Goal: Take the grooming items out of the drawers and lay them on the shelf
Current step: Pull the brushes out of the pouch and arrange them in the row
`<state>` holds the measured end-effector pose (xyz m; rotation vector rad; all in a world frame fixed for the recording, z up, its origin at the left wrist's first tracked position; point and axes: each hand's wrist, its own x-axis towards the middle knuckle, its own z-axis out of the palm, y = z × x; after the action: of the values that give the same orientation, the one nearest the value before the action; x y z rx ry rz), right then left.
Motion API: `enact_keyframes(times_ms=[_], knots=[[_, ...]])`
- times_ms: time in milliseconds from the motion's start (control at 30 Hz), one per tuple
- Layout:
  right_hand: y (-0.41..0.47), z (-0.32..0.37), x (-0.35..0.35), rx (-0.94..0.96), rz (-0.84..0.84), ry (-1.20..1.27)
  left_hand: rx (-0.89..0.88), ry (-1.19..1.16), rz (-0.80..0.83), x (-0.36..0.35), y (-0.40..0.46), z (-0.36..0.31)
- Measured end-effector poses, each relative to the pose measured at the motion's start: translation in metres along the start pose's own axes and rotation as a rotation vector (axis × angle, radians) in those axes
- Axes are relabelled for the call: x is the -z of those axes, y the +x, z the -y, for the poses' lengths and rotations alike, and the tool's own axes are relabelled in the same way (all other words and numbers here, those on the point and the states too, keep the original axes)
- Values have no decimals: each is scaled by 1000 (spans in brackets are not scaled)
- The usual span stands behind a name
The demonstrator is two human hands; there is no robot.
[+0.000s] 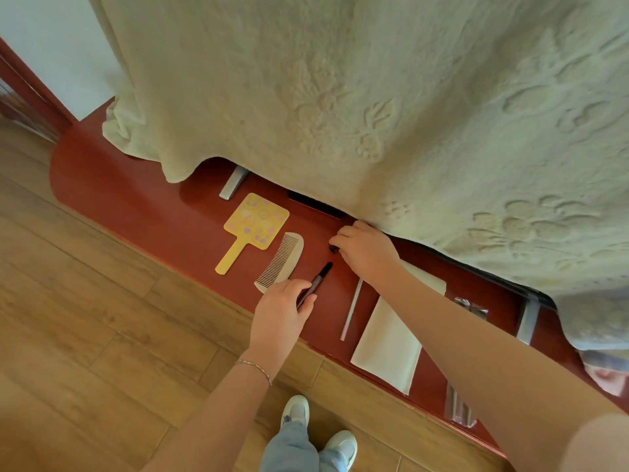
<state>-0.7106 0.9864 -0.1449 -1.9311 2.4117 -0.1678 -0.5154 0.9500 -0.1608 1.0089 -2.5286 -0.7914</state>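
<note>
A yellow hand mirror (253, 227) and a pale comb (281, 262) lie side by side on the red shelf (143, 202). My left hand (282, 310) grips a slim black pencil-like stick (320, 275) just right of the comb, its tip pointing up and right. My right hand (366, 252) is further back near the blanket's edge, fingers curled round a small black item (334, 249) that is mostly hidden. An open drawer (483, 308) holds a white sheet (388, 342) and a thin white stick (352, 310).
A cream embossed blanket (374, 97) hangs over the bed and covers the back of the shelf. Clear plastic packets (471, 306) lie in the drawer at right. A metal bracket (233, 183) stands behind the mirror. Wooden floor (85, 318) and my shoes are below.
</note>
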Motion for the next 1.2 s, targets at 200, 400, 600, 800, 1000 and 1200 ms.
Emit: enact_keyframes(times_ms=[200, 400, 600, 800, 1000, 1200], knots=[[-2, -5, -6, 82, -86, 79, -9, -1, 0, -7, 1, -3], [-9, -6, -4, 57, -87, 156, 29, 1, 17, -10, 4, -6], [-26, -24, 15, -40, -156, 154, -5, 46, -20, -4, 0, -15], [-43, -16, 11, 74, 66, 13, -121, -4, 139, -8, -1, -49], [-49, -14, 5, 120, 32, -86, -75, 218, 359, -24, 1, -55], [-66, -22, 8, 108, -22, -2, -70, 291, 375, -21, -1, -59]])
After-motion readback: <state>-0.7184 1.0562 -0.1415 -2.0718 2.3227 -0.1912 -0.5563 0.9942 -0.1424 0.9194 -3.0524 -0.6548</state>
